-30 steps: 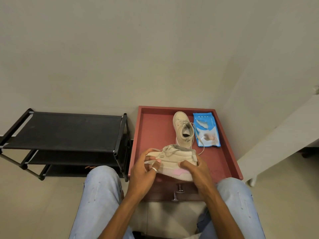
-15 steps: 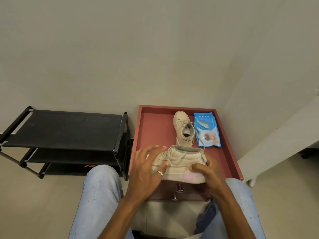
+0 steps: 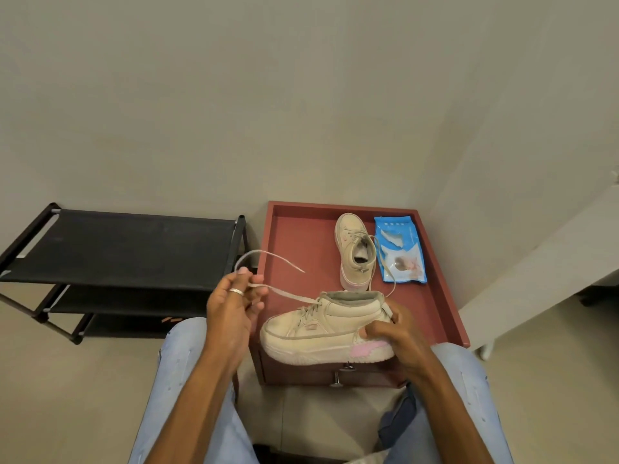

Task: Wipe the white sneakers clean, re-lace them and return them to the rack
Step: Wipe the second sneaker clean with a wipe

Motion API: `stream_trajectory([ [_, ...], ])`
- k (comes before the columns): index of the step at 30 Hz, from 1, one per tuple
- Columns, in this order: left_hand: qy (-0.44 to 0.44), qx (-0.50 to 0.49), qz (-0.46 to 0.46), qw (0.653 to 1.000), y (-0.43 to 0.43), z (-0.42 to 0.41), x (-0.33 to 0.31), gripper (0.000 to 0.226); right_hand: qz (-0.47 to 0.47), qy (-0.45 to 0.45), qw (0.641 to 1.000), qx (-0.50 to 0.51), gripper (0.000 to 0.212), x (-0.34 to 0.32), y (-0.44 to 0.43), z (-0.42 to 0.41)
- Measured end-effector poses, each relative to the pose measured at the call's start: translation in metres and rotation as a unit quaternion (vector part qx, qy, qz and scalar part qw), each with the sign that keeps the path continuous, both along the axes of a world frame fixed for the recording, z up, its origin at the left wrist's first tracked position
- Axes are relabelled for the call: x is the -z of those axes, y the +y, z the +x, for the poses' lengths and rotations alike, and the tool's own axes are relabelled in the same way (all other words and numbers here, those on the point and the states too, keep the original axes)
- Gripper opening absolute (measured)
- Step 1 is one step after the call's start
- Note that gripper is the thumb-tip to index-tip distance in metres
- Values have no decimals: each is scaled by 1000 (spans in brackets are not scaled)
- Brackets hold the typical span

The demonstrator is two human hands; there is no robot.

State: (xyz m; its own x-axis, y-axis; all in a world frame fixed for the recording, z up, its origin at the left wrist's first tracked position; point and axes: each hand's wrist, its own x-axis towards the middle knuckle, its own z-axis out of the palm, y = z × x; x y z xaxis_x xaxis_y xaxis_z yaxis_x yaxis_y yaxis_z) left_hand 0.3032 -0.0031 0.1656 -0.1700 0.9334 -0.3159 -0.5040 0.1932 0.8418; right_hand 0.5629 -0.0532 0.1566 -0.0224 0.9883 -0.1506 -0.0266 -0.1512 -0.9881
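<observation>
An off-white sneaker (image 3: 321,329) with a pink heel patch stands at the near edge of the red tray-top table (image 3: 294,242), toe pointing left. My right hand (image 3: 392,333) grips its heel. My left hand (image 3: 234,303) pinches its lace (image 3: 284,294), which runs taut from the top eyelets and loops up over my fingers. The second sneaker (image 3: 355,252) stands further back on the table, toe away from me, with its lace trailing loose. The black shoe rack (image 3: 117,249) is to the left.
A blue pack of wipes (image 3: 400,249) lies at the table's back right beside the second sneaker. The table has a raised rim and drawer knobs (image 3: 348,368) at the front. My knees in light jeans flank it. A white ledge (image 3: 536,283) runs along the right.
My left hand left the sneaker's toe, took hold of the lace and drew it out up and to the left. The sneaker turned upright and my right hand shifted to the heel.
</observation>
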Motion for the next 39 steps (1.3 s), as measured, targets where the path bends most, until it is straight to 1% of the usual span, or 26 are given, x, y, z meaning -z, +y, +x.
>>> stream_trajectory([
  [1, -28, -11, -18, 999, 5, -6, 1, 12, -2, 1, 1000, -2, 49, 0, 0, 0],
  [3, -55, -14, -40, 998, 12, -11, 8, 12, -13, 5, 1000, -8, 50, 0, 0, 1],
  [4, -57, -7, -46, 997, 15, -10, 11, 14, -19, 8, 1000, -11, 51, 1, 0, 1],
  [6, -31, 20, -54, 998, 18, -7, 19, 17, -29, 14, 999, -20, 51, 3, 0, 2],
  [7, 2, 38, -58, 998, 19, -5, 23, 18, -34, 18, 999, -25, 52, 4, 1, 3],
  [8, 54, 56, -63, 995, 20, -4, 27, 18, -38, 23, 999, -31, 53, 5, 1, 4],
  [10, 182, 93, -64, 977, 19, -1, 33, 16, -45, 34, 998, -39, 56, 6, 0, 5],
  [11, 229, 111, -63, 965, 18, 0, 34, 15, -48, 41, 997, -39, 57, 6, 0, 5],
  [12, 256, 127, -63, 956, 17, 0, 33, 15, -50, 49, 997, -35, 58, 5, -1, 5],
  [14, 264, 147, -69, 951, 14, 1, 30, 19, -53, 65, 996, -16, 59, 6, 0, 7],
  [16, 239, 165, -82, 953, 11, 0, 24, 21, -55, 79, 995, 10, 60, 9, 2, 9],
  [20, 201, 241, -109, 943, 4, -3, 13, 39, -68, 105, 991, 56, 67, 13, 6, 10],
  [22, 160, 263, -132, 942, 1, -5, 12, 43, -64, 124, 988, 70, 64, 12, 6, 10],
  [24, 90, 260, -139, 951, 0, -7, 14, 50, -58, 154, 983, 79, 57, 8, 6, 11],
  [26, -2, 249, -120, 961, 0, -8, 16, 61, -66, 198, 974, 86, 59, 6, 6, 12],
  [28, -75, 245, -98, 962, -1, -7, 16, 91, -84, 235, 964, 93, 70, 5, 6, 11],
  [29, -87, 254, -86, 960, -2, -6, 16, 106, -93, 246, 960, 94, 73, 5, 6, 10],
  [31, -89, 262, -68, 959, -3, -3, 19, 121, -104, 253, 958, 86, 68, 2, 5, 8],
  [33, -90, 253, -58, 962, -2, -3, 21, 125, -106, 257, 958, 66, 63, -3, 4, 5],
  [37, -108, 239, -42, 964, -1, -4, 23, 126, -101, 276, 955, 30, 69, -15, 1, 0],
  [39, -118, 247, -33, 961, -1, -6, 26, 127, -106, 276, 955, 32, 70, -17, 1, -1],
])
